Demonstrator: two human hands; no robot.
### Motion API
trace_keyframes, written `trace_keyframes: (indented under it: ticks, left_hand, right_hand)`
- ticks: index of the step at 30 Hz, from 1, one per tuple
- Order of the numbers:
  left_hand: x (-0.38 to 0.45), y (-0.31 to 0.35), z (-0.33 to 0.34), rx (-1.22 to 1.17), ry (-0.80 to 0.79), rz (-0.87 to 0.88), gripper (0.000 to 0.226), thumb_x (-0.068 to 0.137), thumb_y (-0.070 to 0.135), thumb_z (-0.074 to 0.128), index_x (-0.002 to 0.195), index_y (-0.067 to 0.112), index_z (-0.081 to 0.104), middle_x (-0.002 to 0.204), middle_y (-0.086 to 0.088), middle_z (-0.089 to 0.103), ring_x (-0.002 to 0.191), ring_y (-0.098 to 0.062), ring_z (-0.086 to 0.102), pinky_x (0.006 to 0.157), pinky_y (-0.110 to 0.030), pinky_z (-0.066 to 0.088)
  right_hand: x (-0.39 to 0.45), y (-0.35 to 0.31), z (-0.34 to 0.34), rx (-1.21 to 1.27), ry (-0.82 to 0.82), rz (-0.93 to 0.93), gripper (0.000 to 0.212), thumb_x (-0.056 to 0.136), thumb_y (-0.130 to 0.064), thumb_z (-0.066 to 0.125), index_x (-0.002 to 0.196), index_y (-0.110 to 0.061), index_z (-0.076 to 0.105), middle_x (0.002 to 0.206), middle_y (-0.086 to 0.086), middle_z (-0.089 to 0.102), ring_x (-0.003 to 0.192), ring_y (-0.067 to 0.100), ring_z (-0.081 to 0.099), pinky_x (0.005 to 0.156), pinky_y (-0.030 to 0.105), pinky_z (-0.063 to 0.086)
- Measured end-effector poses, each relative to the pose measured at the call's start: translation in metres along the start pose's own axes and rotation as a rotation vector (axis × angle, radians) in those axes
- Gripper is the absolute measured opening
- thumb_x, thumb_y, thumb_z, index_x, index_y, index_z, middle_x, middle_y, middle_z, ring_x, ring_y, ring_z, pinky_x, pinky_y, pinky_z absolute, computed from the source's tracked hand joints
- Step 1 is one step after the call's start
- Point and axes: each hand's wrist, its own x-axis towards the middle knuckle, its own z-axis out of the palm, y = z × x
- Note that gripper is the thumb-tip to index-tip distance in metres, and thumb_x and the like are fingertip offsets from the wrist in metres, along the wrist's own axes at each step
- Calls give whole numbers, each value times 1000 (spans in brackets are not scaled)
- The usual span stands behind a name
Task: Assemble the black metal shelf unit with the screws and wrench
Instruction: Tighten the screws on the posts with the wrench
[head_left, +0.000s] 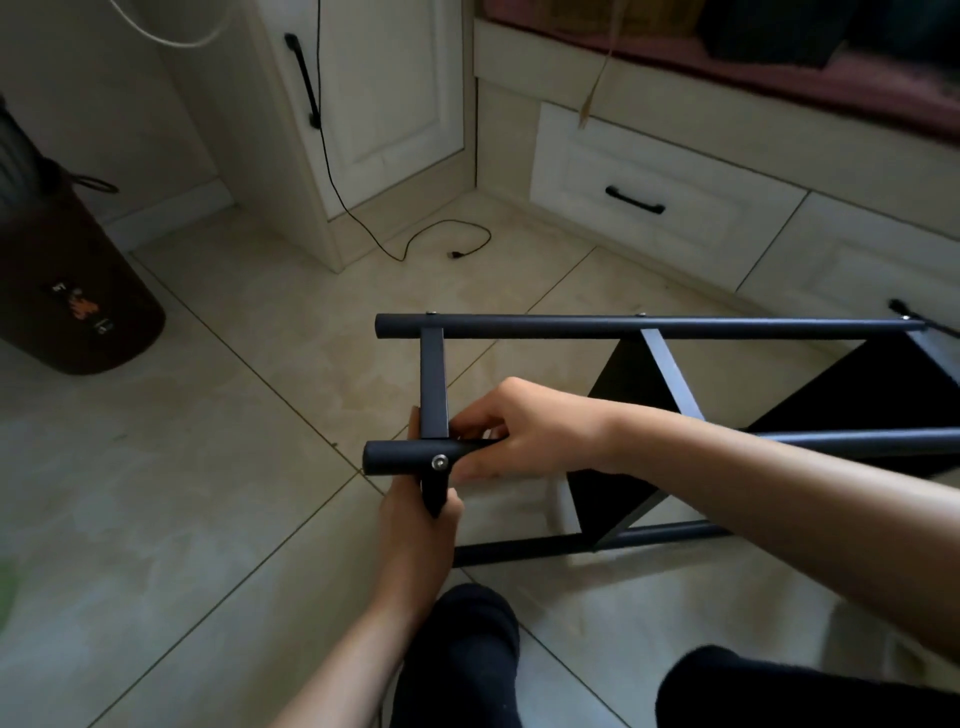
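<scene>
Head view shows the black shelf frame (649, 328) lying on its side on the tiled floor (208, 467), in the middle and right of the scene, with white cabinets (649, 192) far behind it. At the frame's near left corner the right hand (524, 426) has its grip curled around the near tube (395, 457), while the left hand (421, 512) pinches the crossbar end below. I judge the silver screw (440, 462) is being seated, so hold the joint square and steady; no wrench is visible.
</scene>
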Motion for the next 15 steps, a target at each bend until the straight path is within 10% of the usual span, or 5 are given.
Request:
trace_keyframes:
  ticks: [10,15]
  left_hand:
    - [-6,119,-39,-3,99,488,59,88,-7,43,130,33,55,76,31,57,75,-2,60,58,-3,41]
    - [-20,192,-57,113,89,657,64,90,-7,45,139,34,52,112,7,67,108,-21,62,92,-41,56]
  right_hand:
    - [-46,-61,-81,184,210,-118,10,91,-19,69,98,-13,72,71,-11,67,67,0,61,63,12,44]
    - [-85,-84,-115,360,375,-193,19,91,-13,66,105,-1,71,96,19,68,78,16,59,73,29,48]
